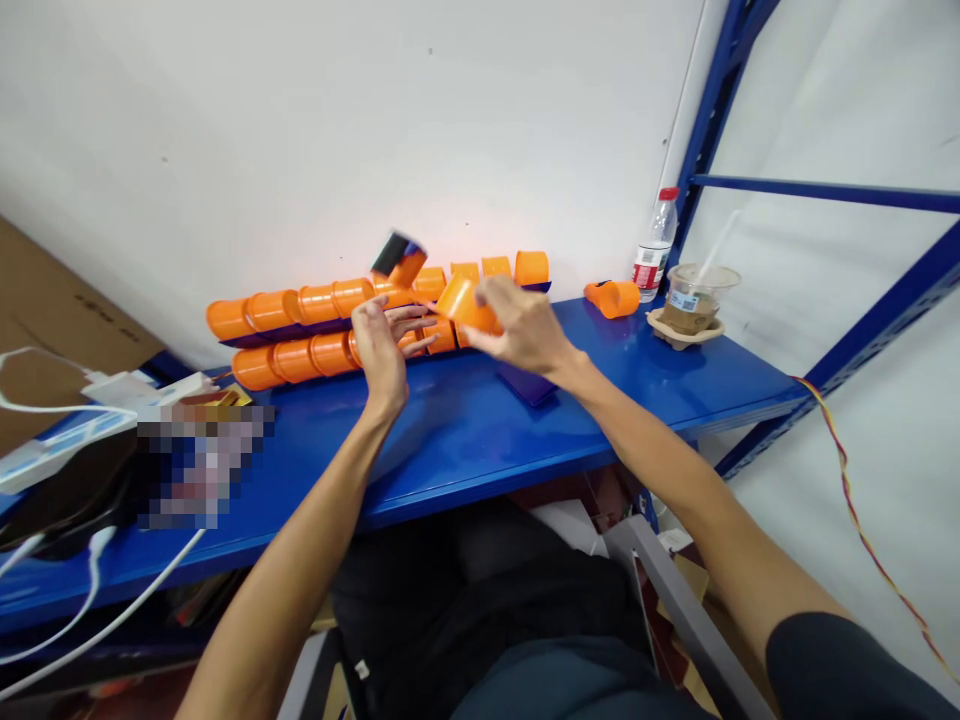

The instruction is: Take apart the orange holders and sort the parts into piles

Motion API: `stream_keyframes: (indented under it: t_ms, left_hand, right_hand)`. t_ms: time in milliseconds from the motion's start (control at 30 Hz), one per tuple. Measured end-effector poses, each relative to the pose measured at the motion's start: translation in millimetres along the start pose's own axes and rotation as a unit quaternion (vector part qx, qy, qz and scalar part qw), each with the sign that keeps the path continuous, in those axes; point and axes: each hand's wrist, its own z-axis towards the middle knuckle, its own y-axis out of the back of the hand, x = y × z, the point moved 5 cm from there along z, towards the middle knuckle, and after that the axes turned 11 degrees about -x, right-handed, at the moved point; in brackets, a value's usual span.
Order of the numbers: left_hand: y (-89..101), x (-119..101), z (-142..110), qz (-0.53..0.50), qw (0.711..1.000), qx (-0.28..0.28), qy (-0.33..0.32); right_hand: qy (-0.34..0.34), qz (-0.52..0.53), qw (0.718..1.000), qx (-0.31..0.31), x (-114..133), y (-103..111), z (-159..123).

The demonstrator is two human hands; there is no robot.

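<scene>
My right hand (525, 325) is closed around a curled orange plastic piece (459, 300), raised above the blue table. My left hand (384, 345) has its fingers stretched apart toward that piece. Just above my left hand is an orange part with a dark panel (400, 256), tilted and blurred; whether it joins the piece in my right hand, or touches my left fingers, I cannot tell. Behind both hands, orange cylinders stand in a back row (271, 308) and a front row (330, 354), partly hidden by my hands.
On the blue table (450, 450), a dark flat piece (529, 385) lies below my right hand. Rightward are another orange cylinder (619, 299), a bottle (654, 255) and a drink cup (690, 305) in a holder. A power strip (67, 445) and white cables lie left. The wall is behind.
</scene>
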Motion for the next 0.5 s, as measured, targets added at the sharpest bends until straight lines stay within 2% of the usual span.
stream_keyframes:
  t_ms: [100,133,200,267,333,400,500]
  left_hand:
    - [0.8,-1.9,-1.0,-0.014,1.0,-0.006,0.024]
    - [0.7,-1.4,-0.9,-0.016,0.999,-0.007,0.03]
    - [-0.2,0.6,-0.4,-0.018,0.999,-0.003,0.041]
    - [-1.5,3.2,0.3,-0.02,0.999,0.0,0.045]
    - [-2.4,5.6,1.0,-0.021,0.999,0.001,0.046]
    - [-2.6,7.7,1.5,-0.018,0.999,0.002,0.047]
    - [-2.4,9.7,1.3,-0.008,0.999,0.006,0.052]
  right_hand:
    - [-0.113,-0.044,0.985,-0.125,-53.0,40.4,20.6]
    - [-0.147,-0.065,0.976,-0.149,-72.2,54.2,26.8]
    - [-0.22,-0.123,0.955,-0.16,-109.7,77.3,34.5]
    - [-0.297,-0.195,0.925,-0.134,-142.4,91.9,32.2]
    - [-0.332,-0.226,0.912,-0.084,-165.4,94.6,23.0]
    - [-0.346,-0.225,0.911,-0.014,-180.7,86.5,10.2]
    - [-0.356,-0.206,0.908,0.084,-190.6,67.2,-5.7]
